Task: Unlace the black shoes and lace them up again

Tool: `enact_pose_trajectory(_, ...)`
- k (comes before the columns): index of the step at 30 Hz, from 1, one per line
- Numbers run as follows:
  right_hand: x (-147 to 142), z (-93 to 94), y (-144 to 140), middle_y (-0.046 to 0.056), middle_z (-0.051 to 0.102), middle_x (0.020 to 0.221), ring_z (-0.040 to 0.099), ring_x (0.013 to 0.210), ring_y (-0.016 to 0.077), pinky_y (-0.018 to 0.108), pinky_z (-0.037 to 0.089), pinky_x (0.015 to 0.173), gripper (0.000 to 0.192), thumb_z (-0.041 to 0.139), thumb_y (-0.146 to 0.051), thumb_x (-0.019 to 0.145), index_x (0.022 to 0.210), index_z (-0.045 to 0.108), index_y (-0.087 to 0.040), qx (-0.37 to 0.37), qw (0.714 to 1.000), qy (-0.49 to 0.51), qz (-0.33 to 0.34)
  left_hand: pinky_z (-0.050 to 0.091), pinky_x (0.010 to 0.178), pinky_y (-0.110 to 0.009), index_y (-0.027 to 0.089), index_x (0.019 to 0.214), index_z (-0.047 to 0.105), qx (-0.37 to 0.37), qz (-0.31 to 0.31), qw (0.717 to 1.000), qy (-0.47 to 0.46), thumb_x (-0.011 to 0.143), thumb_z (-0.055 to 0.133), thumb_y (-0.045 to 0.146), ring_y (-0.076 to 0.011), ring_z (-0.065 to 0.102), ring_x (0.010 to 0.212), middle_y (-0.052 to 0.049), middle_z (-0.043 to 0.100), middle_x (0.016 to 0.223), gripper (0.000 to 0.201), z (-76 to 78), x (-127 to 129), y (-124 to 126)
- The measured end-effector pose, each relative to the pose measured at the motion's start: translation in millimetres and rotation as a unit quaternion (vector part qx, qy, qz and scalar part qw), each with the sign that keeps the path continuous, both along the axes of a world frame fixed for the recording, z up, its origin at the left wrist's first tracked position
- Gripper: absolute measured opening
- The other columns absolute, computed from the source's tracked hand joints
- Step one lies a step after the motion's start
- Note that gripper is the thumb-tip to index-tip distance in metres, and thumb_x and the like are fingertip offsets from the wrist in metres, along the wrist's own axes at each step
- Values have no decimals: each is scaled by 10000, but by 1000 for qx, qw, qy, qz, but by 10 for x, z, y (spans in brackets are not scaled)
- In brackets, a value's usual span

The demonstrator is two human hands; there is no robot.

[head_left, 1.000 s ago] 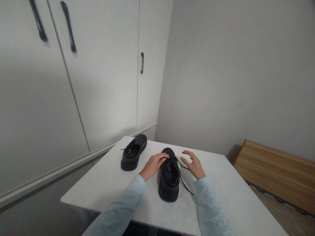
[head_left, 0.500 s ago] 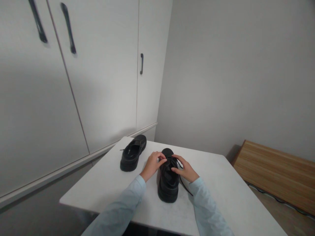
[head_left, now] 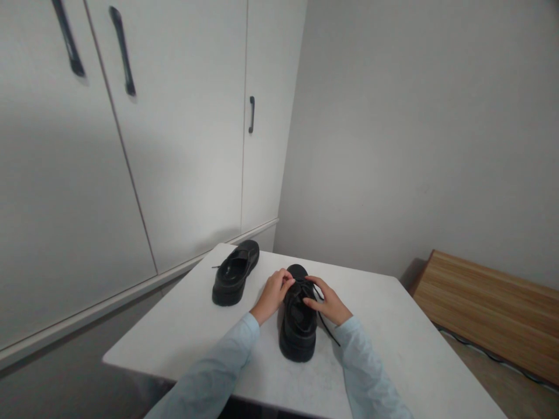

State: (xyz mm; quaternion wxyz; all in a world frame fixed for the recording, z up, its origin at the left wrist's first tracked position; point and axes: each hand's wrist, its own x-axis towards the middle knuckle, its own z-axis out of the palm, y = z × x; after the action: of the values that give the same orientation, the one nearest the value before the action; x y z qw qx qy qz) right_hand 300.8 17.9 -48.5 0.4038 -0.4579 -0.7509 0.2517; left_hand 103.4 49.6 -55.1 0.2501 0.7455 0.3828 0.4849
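A black lace-up shoe [head_left: 298, 343] stands on the white table with its heel towards me and its toe pointing away. My left hand [head_left: 273, 293] is at the left of its lacing, thumb and forefinger pinched together on the shoelace; the fingertips are small and partly hidden. On the other side, my right hand [head_left: 328, 301] holds the shoe's right side, its thumb at the opening and its forefinger further forward near the laces. A loose length of black shoelace [head_left: 327, 329] trails from the right side down to the tabletop, passing below the right hand.
A second black shoe [head_left: 234, 273] stands at the table's back left, a lace end sticking out to its left. The white table [head_left: 393, 349] sits close to white cupboards [head_left: 187, 145] with dark handles. A wooden panel [head_left: 489, 308] and a cable are beyond it on the right.
My left fingers have closed in and drawn slightly left at the lacing. The right hand and both shoes are nearly where they were; the view has shifted a little.
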Motion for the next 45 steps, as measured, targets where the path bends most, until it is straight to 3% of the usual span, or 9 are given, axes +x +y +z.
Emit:
enact_pose_trajectory(11,-7,6,-8,83,563,1221,491,1164,248,418,333,1030,530,680,-324,680,1177,532,-213,-4,1000,0,2,422,720,-282,192,810,489,-33,-47,998,-11,862,443,261,-153,541,755,-8,575,761,98,36,1,-17)
enact_pose_trajectory(14,-14,4,-10,73,572,1209,497,1156,246,418,338,1028,524,682,-326,676,1169,536,-223,-4,1000,7,1,424,734,-270,193,860,481,-55,-68,995,-37,835,482,250,-139,530,774,2,551,801,62,80,-6,-49)
enact_pose_trajectory(20,-18,8,-14,71,572,1212,494,1160,248,422,334,1031,515,681,-332,677,1162,543,-228,-8,1000,16,0,420,802,-291,194,868,430,-101,-139,978,-118,754,581,197,-136,539,822,14,522,804,190,112,-15,-58)
enact_pose_trajectory(32,-12,23,-23,87,557,1232,485,1171,252,420,326,1031,516,663,-319,696,1180,523,-211,-18,1000,-1,-2,496,711,-269,188,803,418,-124,-135,949,-255,752,596,267,-111,518,756,15,474,804,201,97,13,-33)
enact_pose_trajectory(36,-15,32,-26,92,555,1236,484,1175,255,418,323,1035,521,666,-318,692,1181,523,-208,-18,1000,-4,-4,462,634,-219,177,781,448,-102,-111,965,-215,773,563,232,-109,513,731,11,484,782,128,111,-21,-30)
enact_pose_trajectory(40,-19,35,-31,104,545,1248,476,1183,250,413,319,1040,527,652,-324,704,1195,512,-193,-19,1000,-15,-5,432,660,-216,166,784,499,-65,-73,987,-128,773,555,192,-105,527,708,13,527,752,63,125,-93,-22)
enact_pose_trajectory(45,-21,31,-28,103,542,1254,474,1185,253,419,322,1038,532,649,-322,699,1197,514,-194,-20,1000,-16,-9,412,638,-210,167,805,574,-55,-58,997,-19,717,621,179,-111,550,675,18,600,737,100,157,-180,-23)
